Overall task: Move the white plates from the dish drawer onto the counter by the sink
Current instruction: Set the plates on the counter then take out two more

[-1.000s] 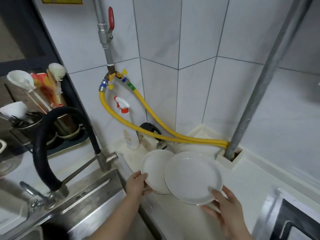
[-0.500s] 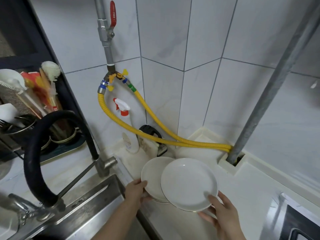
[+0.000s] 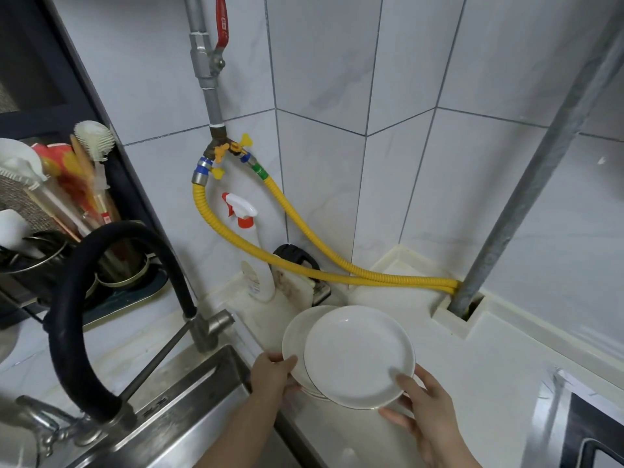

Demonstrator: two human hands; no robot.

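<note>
A round white plate (image 3: pixel 358 354) with a thin gold rim is held at its near right edge by my right hand (image 3: pixel 427 413). It overlaps a small stack of white plates (image 3: pixel 297 336) to its left, which my left hand (image 3: pixel 273 373) grips at the near left edge. Both sit low over the white counter (image 3: pixel 479 373) just right of the steel sink (image 3: pixel 189 400). I cannot tell whether the stack rests on the counter. The dish drawer is out of view.
A black curved faucet (image 3: pixel 77 298) rises over the sink. A spray bottle (image 3: pixel 256 261), a black object and yellow hoses (image 3: pixel 324 265) crowd the corner behind the plates. A grey pipe (image 3: pixel 526 184) goes through the counter at right. A utensil rack (image 3: pixel 60 231) stands at left.
Both hands have brought the plates down and closer to the counter. The right-hand plate has slid left, covering more of the stack.
</note>
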